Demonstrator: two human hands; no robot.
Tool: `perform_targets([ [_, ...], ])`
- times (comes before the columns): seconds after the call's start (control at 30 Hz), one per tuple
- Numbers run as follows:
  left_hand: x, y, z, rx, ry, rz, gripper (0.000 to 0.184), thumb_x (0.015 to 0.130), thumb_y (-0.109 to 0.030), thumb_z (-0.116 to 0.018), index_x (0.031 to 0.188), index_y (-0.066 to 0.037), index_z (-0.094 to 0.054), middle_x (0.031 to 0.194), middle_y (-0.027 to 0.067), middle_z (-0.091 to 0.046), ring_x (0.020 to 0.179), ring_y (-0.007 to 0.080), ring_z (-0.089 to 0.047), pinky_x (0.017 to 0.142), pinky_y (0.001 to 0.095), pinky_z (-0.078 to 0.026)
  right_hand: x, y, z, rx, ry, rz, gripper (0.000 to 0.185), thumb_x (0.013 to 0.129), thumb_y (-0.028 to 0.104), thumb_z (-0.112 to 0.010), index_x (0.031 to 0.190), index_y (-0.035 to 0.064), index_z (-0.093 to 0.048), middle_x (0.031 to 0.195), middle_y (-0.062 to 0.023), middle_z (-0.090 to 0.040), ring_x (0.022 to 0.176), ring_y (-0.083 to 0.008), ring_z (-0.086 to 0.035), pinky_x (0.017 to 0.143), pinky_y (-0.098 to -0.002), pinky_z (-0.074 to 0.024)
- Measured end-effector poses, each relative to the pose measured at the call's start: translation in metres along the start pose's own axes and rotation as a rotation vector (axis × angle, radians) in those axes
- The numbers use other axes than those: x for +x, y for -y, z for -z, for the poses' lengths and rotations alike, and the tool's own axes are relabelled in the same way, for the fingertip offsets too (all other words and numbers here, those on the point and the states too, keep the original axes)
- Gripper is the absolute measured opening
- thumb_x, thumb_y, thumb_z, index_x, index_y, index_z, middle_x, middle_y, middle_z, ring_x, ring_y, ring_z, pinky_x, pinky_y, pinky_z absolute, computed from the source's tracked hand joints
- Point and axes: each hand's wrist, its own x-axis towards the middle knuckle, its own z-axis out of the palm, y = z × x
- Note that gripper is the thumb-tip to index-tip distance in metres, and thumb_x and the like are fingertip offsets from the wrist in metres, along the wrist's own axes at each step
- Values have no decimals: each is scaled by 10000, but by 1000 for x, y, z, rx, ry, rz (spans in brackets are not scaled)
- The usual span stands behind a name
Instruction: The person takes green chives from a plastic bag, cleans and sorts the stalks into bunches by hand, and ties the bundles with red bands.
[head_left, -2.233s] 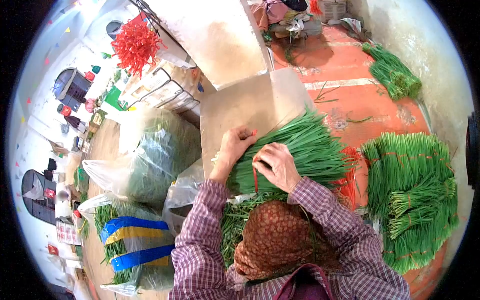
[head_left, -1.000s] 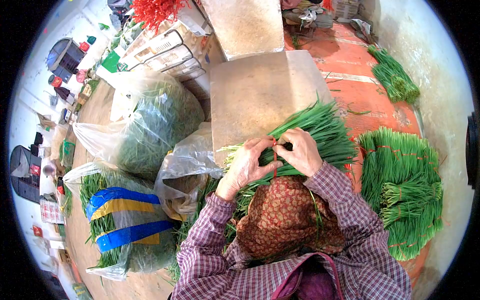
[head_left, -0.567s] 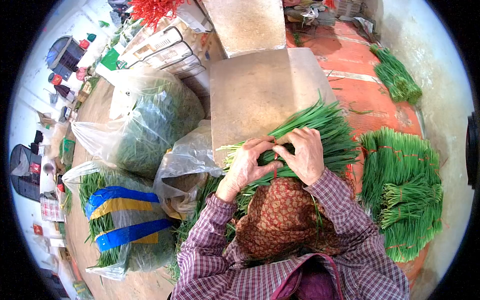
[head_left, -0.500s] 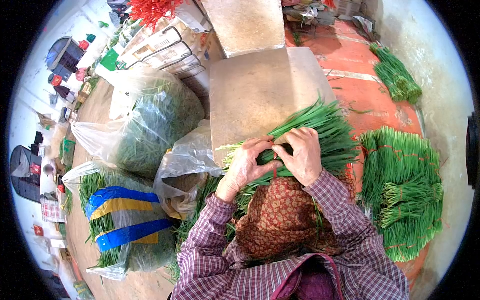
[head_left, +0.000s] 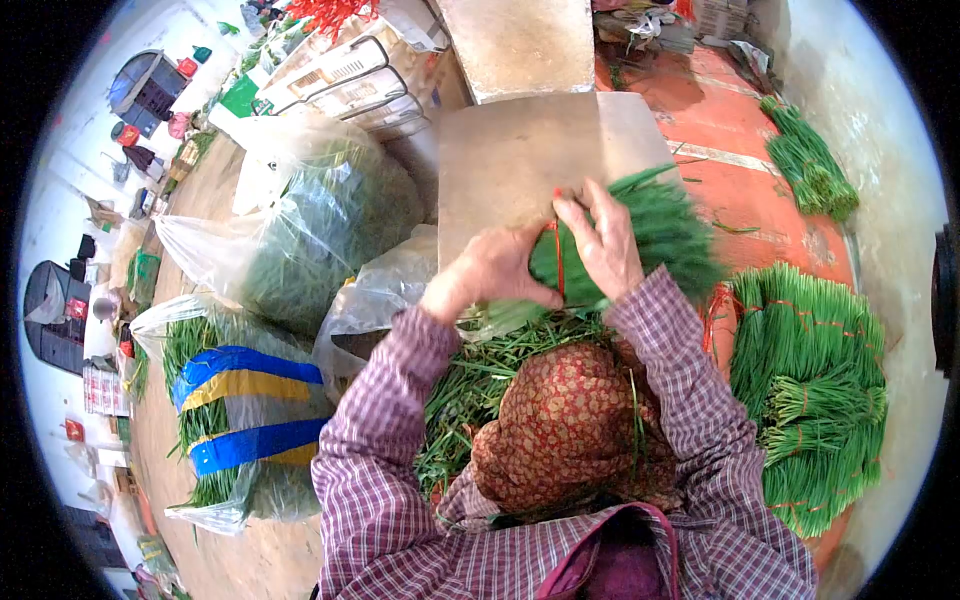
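Observation:
A bundle of long green chives (head_left: 655, 225) is between my hands, over the near edge of a board, its leaf ends to the right and blurred. Round it runs a thin red tie (head_left: 560, 262). My left hand (head_left: 497, 262) is wrapped round the bundle from the left, the thumb below and the fingers mostly hidden. At the upper side my right hand (head_left: 605, 235) has its thumb and fingers closed at the end of the red tie, a bit of red showing at the fingertips.
The board (head_left: 535, 150) lies ahead. Tied chive bundles (head_left: 810, 370) are stacked at right, with another bundle (head_left: 812, 165) by the wall. Plastic bags of greens (head_left: 330, 230) stand at left. Loose leaves (head_left: 470, 385) lie by my patterned apron (head_left: 570, 420).
Both hands have lifted the bundle up and away from my lap onto the board side. The red tie now shows as a band round it, and loose leaves below are uncovered.

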Motion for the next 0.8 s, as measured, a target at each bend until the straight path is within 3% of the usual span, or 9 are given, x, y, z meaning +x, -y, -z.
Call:
perform_targets([
  [0.03, 8, 6, 7, -135, 93, 101, 890, 559, -420, -836, 1255, 3, -479, 1120, 236, -606, 1062, 336, -581, 916, 368, -453, 7, 9, -1, 2, 3, 0, 202, 875, 182, -573, 862, -10, -515, 773, -142, -549, 750, -318, -514, 706, -401, -416],
  [0.1, 21, 22, 12, -317, 144, 91, 862, 573, -387, -840, 1259, -1, -486, 1135, 198, -617, 1080, 303, -576, 935, 354, -438, 17, 21, -5, -43, -19, 247, 178, 870, 157, -572, 864, -9, -508, 771, -146, -540, 738, -335, -508, 707, -409, -420],
  [0.23, 35, 34, 20, -246, 262, 10, 956, 582, -451, -841, 1304, 11, -417, 1153, 187, -603, 1138, 306, -540, 957, 379, -414, 26, 4, -3, 172, 20, -14, 191, 899, 177, -571, 920, -9, -532, 814, -88, -576, 758, -169, -551, 706, -321, -459],
  [0.27, 30, 28, 22, 60, 109, 67, 831, 608, -401, -832, 1230, 29, -491, 1086, 219, -620, 1050, 357, -583, 895, 402, -453, 28, -6, -3, 199, 9, -47, 215, 908, 194, -573, 940, -15, -536, 834, -67, -582, 778, -110, -536, 701, -281, -460],
  [0.3, 26, 21, 22, 64, 108, 61, 831, 608, -401, -832, 1230, 29, -491, 1086, 219, -620, 1050, 357, -583, 895, 402, -453, 31, -7, -2, 233, 5, -79, 221, 906, 199, -575, 929, -17, -533, 829, -63, -580, 774, -117, -537, 698, -282, -457],
  [0.4, 18, 1, -2, -1, -438, -44, 432, 734, -249, -731, 1034, 39, -617, 974, 232, -645, 892, 367, -636, 790, 396, -501, 36, -6, -2, 182, 13, -86, 213, 907, 191, -573, 929, -18, -536, 839, -63, -588, 782, -110, -542, 699, -272, -457],
  [0.5, 27, -7, -30, -112, -784, 63, 240, 837, -154, -597, 995, 25, -628, 839, 218, -653, 789, 368, -635, 955, 464, -405, 42, 2, -9, 99, 87, -95, 201, 906, 178, -571, 930, -19, -543, 836, -57, -592, 780, -105, -537, 690, -267, -453],
  [0.67, 38, -11, -46, 22, -969, 165, 130, 861, -140, -575, 881, -35, -650, 776, 149, -648, 766, 306, -617, 1002, 502, -326, 59, -22, -12, 166, -32, -74, 182, 900, 156, -562, 927, -24, -566, 808, -45, -593, 742, -105, -520, 666, -274, -435],
  [0.8, 38, -7, -66, 188, -1070, 114, 96, 832, -126, -604, 875, -51, -647, 877, 99, -670, 930, 263, -624, 1011, 506, -320, 69, -44, -15, 221, -105, -99, 187, 906, 168, -565, 900, -19, -564, 791, -50, -588, 741, -111, -508, 668, -280, -430],
])
